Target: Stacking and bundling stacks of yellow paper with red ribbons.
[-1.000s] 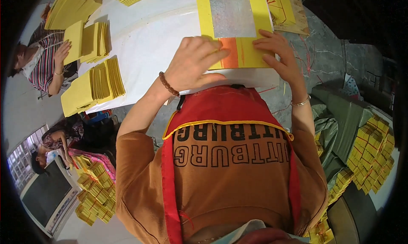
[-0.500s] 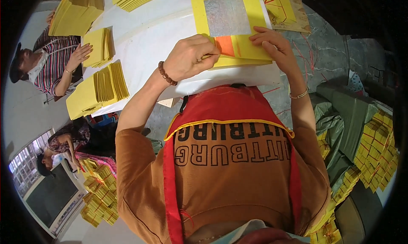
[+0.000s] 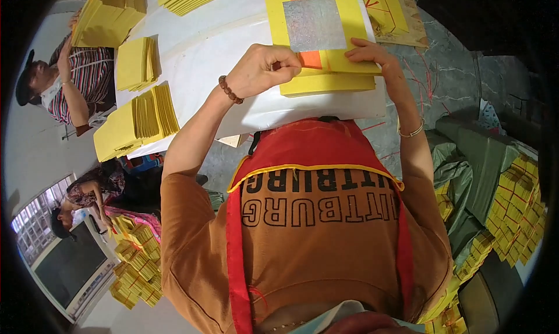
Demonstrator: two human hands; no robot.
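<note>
One yellow sheet (image 3: 352, 30) with silver square (image 3: 314, 24) and orange patch (image 3: 310, 60), upper middle of frame, atop yellow paper stack (image 3: 329, 85) on white desk (image 3: 198, 49). Left grip (image 3: 261, 71) narrow, pinching sheet's lower edge; right grip (image 3: 375, 58) loosely spread, resting at right edge. Sheet likely light, limp, easily creased or torn; silver square perhaps slicker. Best hold: lower edge or corners, thumb opposite fingertip, clear of silver square.

Yellow sheet (image 3: 354, 22), far end beyond the view's top edge, near-left corner behind the left fingers (image 3: 285, 56)
</note>
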